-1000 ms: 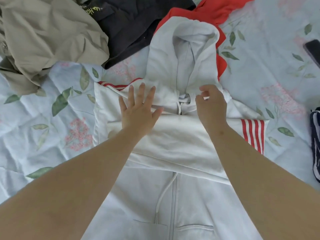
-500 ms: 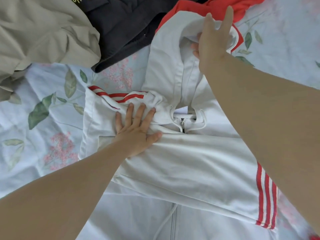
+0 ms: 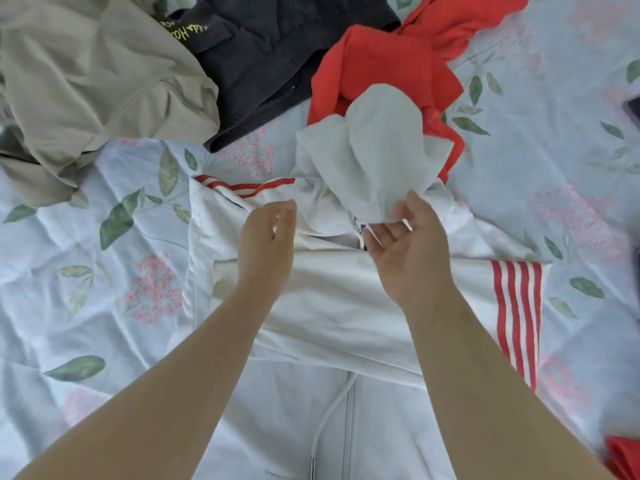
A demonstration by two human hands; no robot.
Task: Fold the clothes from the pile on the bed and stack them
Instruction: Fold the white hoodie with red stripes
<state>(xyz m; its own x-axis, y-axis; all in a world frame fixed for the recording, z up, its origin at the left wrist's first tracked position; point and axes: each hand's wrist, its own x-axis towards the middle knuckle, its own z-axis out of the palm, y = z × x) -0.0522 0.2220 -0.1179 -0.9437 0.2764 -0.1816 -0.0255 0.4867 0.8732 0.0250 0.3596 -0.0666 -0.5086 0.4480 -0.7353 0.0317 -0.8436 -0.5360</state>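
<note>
White zip-up hoodie with red stripes [image 3: 346, 306] lies face up on the pale floral bed sheet [image 3: 86, 289], its zip [image 3: 348, 427] and white drawstring [image 3: 325, 420] nearest the viewer; one sleeve is folded across the chest, its red-striped end [image 3: 516, 306] at the right fold edge. Left hand [image 3: 266, 247] is over the folded sleeve, left of the collar; grip loosely curled, thumb close to the fingertips, nothing in it; contact with the cloth cannot be told. Right hand [image 3: 410, 258] is palm up just right of the collar; grip half open, thumb and fingers pinching the lower edge of the white hood [image 3: 377, 150], which stands raised and bunched beyond the hand. Open sheet lies left and right of the hoodie. Beyond the hood and touching it, a red garment [image 3: 388, 60]; left of that, a black garment with yellow lettering [image 3: 263, 53]; far left, a crumpled khaki garment [image 3: 93, 81], apart from the hoodie.
</note>
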